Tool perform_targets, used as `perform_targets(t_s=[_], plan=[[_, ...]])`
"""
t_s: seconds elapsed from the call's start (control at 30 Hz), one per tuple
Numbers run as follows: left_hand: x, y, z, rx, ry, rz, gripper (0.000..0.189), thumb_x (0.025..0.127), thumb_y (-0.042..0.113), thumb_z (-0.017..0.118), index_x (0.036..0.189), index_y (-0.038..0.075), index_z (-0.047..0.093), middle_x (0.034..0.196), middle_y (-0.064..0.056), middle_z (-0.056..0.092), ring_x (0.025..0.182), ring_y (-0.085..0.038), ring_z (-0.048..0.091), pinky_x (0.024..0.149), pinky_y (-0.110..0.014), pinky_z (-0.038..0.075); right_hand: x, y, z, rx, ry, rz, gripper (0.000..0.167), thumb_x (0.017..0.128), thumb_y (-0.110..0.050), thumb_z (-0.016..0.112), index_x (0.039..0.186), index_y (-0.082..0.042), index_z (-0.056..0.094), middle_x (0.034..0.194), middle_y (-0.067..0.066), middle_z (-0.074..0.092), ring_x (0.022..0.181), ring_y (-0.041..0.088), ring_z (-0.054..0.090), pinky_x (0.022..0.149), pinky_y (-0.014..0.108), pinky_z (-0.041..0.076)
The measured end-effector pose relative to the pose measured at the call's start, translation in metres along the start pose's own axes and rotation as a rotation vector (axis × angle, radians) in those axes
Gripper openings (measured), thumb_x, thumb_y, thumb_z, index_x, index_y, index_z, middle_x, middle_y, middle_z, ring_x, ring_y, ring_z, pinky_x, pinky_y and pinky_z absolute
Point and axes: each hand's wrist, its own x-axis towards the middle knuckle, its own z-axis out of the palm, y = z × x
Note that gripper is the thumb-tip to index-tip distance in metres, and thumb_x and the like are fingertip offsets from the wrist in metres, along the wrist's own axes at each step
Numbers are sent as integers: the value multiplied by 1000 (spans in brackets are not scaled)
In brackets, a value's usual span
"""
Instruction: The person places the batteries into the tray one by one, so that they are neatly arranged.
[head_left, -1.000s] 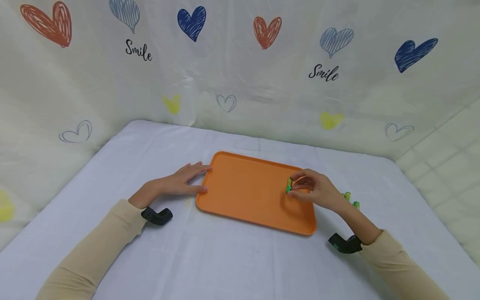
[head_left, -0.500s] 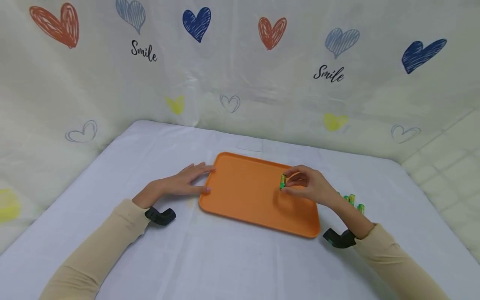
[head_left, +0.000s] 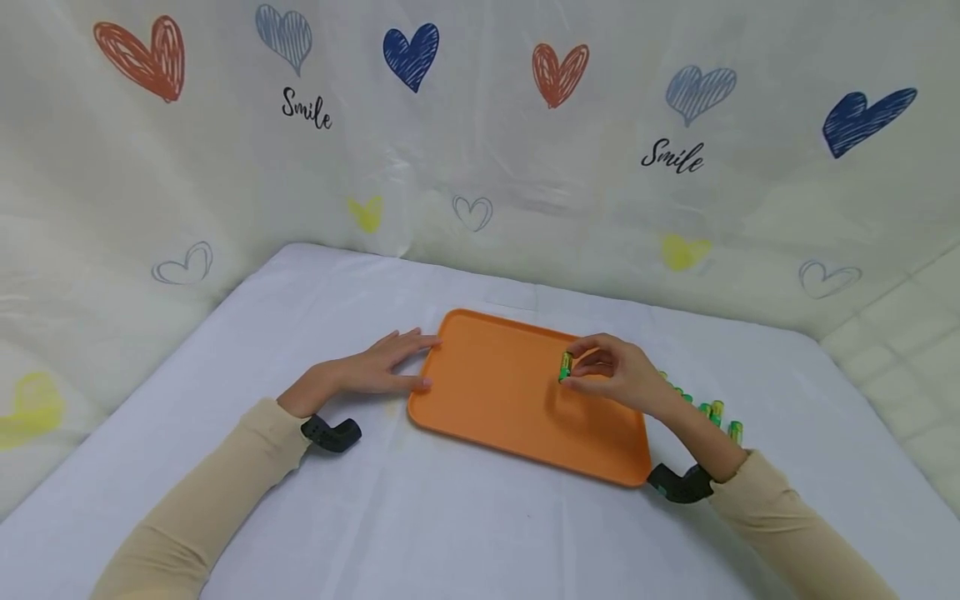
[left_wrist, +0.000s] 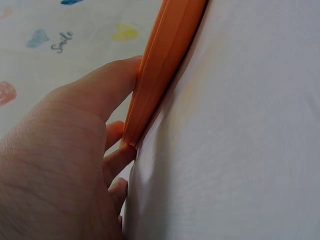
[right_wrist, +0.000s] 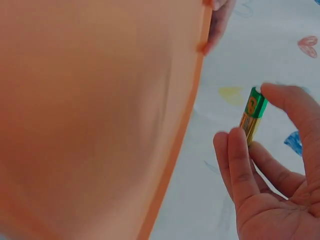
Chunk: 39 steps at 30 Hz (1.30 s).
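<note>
An orange tray (head_left: 487, 392) lies on the white table. My left hand (head_left: 378, 367) touches its left rim, fingers spread; in the left wrist view the thumb (left_wrist: 117, 80) rests against the tray's edge (left_wrist: 160, 65). Above the right half of the tray, my right hand (head_left: 618, 375) pinches a green and gold battery (head_left: 566, 367) between thumb and fingertips. The right wrist view shows this battery (right_wrist: 254, 112) held by its two ends, apart from the tray. Several more batteries (head_left: 716, 412) stand right of the tray, partly hidden behind the right forearm.
The table (head_left: 480, 533) has a white cloth. Behind it hangs a pale curtain (head_left: 465, 167) printed with hearts and "Smile". Black wrist devices (head_left: 332, 434) sit on both wrists.
My right hand has moved a little left over the tray with the battery, then held about still. More of the batteries at the right show now. My left hand stays at the rim.
</note>
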Motion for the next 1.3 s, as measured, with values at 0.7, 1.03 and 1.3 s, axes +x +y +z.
perform_targets(t_s=[0.7, 1.03, 1.3], plan=[[0, 1, 1, 20, -4, -10, 78, 92, 54, 59, 155, 21, 27, 162, 0, 22, 151, -22, 2, 121, -45, -5, 26, -5, 17, 41, -30, -3, 44, 81, -3, 78, 120, 5, 57, 120, 21, 59, 98, 21, 66, 85, 23, 55], [0, 6, -1, 16, -6, -10, 78, 92, 53, 60, 155, 19, 28, 161, 0, 22, 151, -21, 3, 121, -45, -4, 35, -4, 27, 65, -47, -10, 44, 82, -5, 78, 119, 4, 58, 121, 21, 59, 99, 25, 67, 84, 26, 56], [-1, 8, -1, 20, 2, 2, 77, 93, 50, 60, 155, 16, 28, 161, -3, 23, 151, -25, 4, 120, -47, -4, 42, -1, 34, 92, -61, 5, 45, 83, -8, 78, 121, 2, 58, 122, 19, 59, 101, 24, 67, 85, 28, 56]])
